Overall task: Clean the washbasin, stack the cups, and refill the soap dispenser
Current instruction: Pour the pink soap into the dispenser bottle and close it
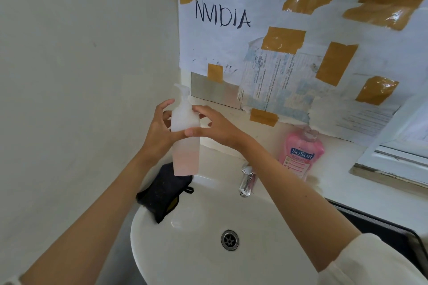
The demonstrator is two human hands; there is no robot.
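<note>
You are holding the soap dispenser [185, 136] up above the washbasin [190, 252], at about 11 o'clock from the drain [229, 240]. Your left hand [159, 132] is curling around the bottle from the left, and your right hand [215, 128] is gripping its upper part, thumb lying across the front and fingers wrapping the shoulder below the pump head. The dispenser is translucent white, with pink liquid filling only its lower part. At 2 o'clock from the drain, a pink refill bottle [301, 151] is standing on the ledge, its blue label reading "SoSoft". A black sponge [162, 192] is lying on the basin rim at 10 o'clock, and the chrome tap [247, 179] is sitting at 1 o'clock. On the wall above, papers [254, 18] are hanging under strips of brown tape, one hand-lettered "NVIDIA"; the printed sheets below are too small to read.
</note>
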